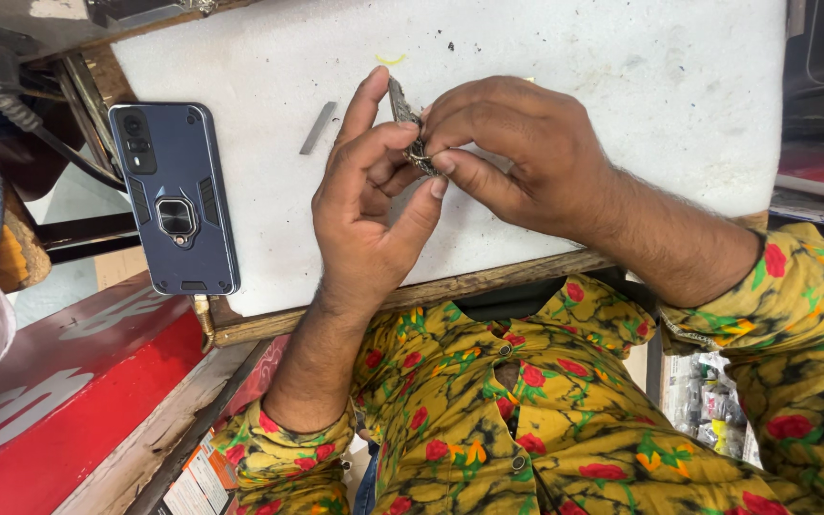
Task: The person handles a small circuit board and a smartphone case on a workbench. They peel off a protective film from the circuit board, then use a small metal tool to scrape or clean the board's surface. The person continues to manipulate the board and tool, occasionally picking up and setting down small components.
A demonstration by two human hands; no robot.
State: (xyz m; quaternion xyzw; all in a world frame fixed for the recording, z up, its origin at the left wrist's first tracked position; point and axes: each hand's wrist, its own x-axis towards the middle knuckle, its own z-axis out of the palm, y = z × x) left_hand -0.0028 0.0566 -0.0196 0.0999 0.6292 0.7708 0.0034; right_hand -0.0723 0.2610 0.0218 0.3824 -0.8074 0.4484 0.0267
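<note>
Overhead, at a workbench
Left hand: the left hand [374, 205] is pinching, thumb and fingers closed, a small metal piece [410, 129] above the white tabletop [622, 86].
Right hand: the right hand [517, 157] is gripping the same piece, fingertips clamped on its ring end.
Nearby: a blue-cased phone [175, 198] is lying face down just left; a thin grey strip [318, 128] is resting beside it.

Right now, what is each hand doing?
Left hand: closed, pinching the small dark metal piece between thumb and fingers.
Right hand: closed, fingertips gripping the same piece at its ring end.
</note>
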